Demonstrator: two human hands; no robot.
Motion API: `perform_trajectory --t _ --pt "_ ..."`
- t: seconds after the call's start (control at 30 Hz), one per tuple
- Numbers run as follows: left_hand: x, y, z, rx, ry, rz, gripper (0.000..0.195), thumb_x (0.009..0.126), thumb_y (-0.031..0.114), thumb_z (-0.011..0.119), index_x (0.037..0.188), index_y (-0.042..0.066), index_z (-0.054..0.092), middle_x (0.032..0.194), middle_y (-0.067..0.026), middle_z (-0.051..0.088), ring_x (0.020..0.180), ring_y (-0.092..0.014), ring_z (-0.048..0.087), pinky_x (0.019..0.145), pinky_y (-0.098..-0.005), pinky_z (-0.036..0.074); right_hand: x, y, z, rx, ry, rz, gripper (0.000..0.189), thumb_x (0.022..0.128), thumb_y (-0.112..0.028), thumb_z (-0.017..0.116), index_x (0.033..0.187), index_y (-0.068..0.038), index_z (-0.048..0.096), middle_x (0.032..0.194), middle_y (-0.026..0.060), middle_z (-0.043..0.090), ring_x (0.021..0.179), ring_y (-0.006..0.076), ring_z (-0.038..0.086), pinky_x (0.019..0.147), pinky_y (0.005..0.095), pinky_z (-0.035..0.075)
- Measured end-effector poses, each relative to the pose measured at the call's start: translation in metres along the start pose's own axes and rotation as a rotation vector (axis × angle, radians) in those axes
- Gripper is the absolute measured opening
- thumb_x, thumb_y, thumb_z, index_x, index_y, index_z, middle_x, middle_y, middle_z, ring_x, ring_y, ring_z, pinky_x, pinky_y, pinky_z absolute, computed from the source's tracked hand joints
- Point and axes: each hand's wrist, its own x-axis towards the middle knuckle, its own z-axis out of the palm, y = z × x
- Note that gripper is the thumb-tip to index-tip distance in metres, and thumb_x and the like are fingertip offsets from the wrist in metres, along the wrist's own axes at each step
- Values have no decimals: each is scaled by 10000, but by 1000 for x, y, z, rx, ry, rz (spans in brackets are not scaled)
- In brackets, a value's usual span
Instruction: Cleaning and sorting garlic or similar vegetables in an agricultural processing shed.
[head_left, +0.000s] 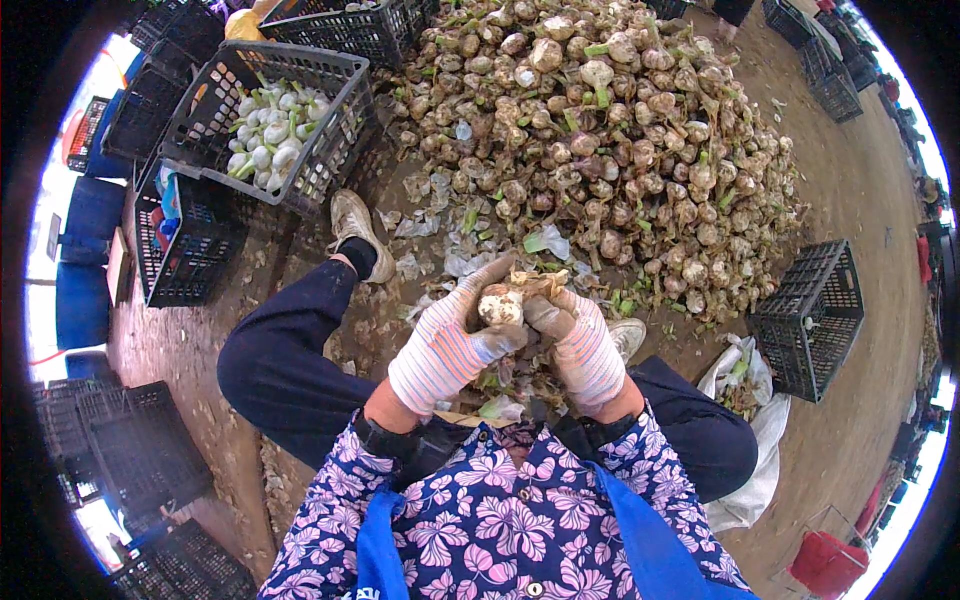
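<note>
My left hand (448, 339), in a striped knit work glove with soiled fingers, holds a dirt-stained garlic bulb (500, 308) between thumb and fingers. Dry brown outer skin (541, 283) hangs off the bulb's right side. My right hand (586, 346), gloved alike, is closed against that skin, with its thumb next to the bulb; the fingertips are partly hidden. Just beyond both hands rises a large heap of unpeeled garlic bulbs (592, 142) with cut green stems. Loose papery skins (465, 262) and green scraps litter the floor between my feet.
At upper left a black plastic crate (322, 169) holds peeled white garlic bulbs (274, 135). Below it stands another crate (196, 262) with coloured items inside. To the right are a black crate (808, 322), a white sack (750, 480) and a red-seated chair (829, 562).
</note>
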Motion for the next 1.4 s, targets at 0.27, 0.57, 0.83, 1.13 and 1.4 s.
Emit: perform_trajectory --t 0.27,0.57,0.83,1.13,1.4 --pt "1 3 10 97 132 71 803 832 416 786 1436 -2 463 1145 -68 650 990 -103 609 855 -258 515 16 34 -5 -377 141 -265 203 931 -106 532 1037 18 653 899 169 665 853 251 651 785 360 510" --pt "12 -21 -9 -451 81 -211 647 914 576 621 1293 52 605 1056 -30 665 931 -103 613 818 -276 512 27 13 14 -43 214 -128 251 928 -157 598 1118 0 640 991 105 682 915 163 617 828 303 490" --pt "16 -29 1 -80 65 -27 525 873 145 763 1330 18 539 1202 -59 637 1099 -126 593 964 -287 482 5 16 5 -568 363 -491 227 825 -21 613 1051 -7 637 924 137 675 842 235 655 782 334 525" --pt "-1 -14 1 -170 48 13 547 886 147 733 1368 9 514 1241 -59 619 1103 -114 578 957 -269 480 11 13 10 -115 276 -154 189 815 -67 571 972 29 614 845 99 672 764 137 603 700 294 507" --pt "-5 -7 12 -36 -20 72 577 841 193 717 1380 67 556 1211 -61 666 1091 -127 595 967 -308 474 18 41 10 -25 288 -200 150 905 -77 511 986 0 612 865 101 679 782 172 626 713 315 528"
